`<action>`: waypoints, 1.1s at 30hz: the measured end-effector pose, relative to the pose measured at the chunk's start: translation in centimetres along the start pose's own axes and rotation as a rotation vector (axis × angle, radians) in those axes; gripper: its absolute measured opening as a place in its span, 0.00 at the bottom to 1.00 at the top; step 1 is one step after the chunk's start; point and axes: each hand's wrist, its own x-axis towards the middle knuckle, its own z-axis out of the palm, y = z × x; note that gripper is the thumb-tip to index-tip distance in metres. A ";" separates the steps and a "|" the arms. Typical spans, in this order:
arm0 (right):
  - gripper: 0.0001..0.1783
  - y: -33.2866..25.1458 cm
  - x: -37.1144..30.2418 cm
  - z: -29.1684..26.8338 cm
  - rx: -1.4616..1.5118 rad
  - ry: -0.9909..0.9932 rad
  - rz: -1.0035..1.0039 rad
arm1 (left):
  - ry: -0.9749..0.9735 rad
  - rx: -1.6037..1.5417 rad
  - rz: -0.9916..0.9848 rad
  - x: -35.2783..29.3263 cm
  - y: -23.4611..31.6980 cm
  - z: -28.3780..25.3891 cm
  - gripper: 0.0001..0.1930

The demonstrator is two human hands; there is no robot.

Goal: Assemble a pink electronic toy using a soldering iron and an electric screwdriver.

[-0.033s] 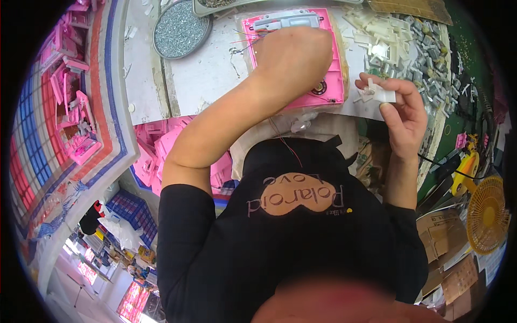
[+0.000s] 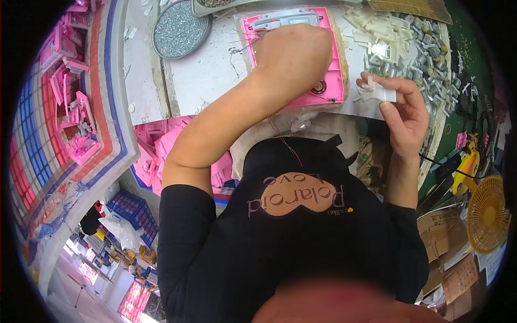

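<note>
My left hand [image 2: 296,54] is bent into a fist over a pink plastic housing [image 2: 335,64] that lies on the worktable. Its fingertips are hidden beneath the hand, so what they grip cannot be seen. Grey plastic parts [image 2: 285,20] are fitted at the far end of the housing, and a round black part [image 2: 320,87] sits near its right corner. Thin coloured wires [image 2: 246,37] stick out on the left side. Right of the housing, above the table's near edge, my right hand [image 2: 406,107] pinches a small white plastic bracket [image 2: 383,93] between thumb and fingers.
A round tray of small screws [image 2: 182,29] stands at the far left of the table. White plastic parts [image 2: 379,32] and small metal motors [image 2: 431,54] are heaped at right. Pink housings [image 2: 161,156] are piled below the table edge. A yellow fan [image 2: 487,215] stands at lower right.
The white bracket has turned slightly in my right hand. My left hand stays over the pink housing, almost unmoved.
</note>
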 end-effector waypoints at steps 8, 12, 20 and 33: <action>0.14 -1.2 4.4 -1.0 -0.881 -0.104 -0.289 | 0.167 -0.383 -0.073 -2.5 -1.0 -1.3 0.08; 0.17 -1.1 6.5 0.5 -1.041 -0.224 -0.390 | 0.299 -0.847 -0.216 -4.6 -2.1 -0.6 0.05; 0.19 -1.9 8.8 2.2 -1.154 -0.433 -0.540 | 0.385 -0.812 -0.117 -4.8 -2.2 1.2 0.04; 0.18 2.9 8.5 -0.6 -0.808 -0.351 -0.398 | 0.376 -0.777 -0.108 -4.9 -2.4 1.7 0.05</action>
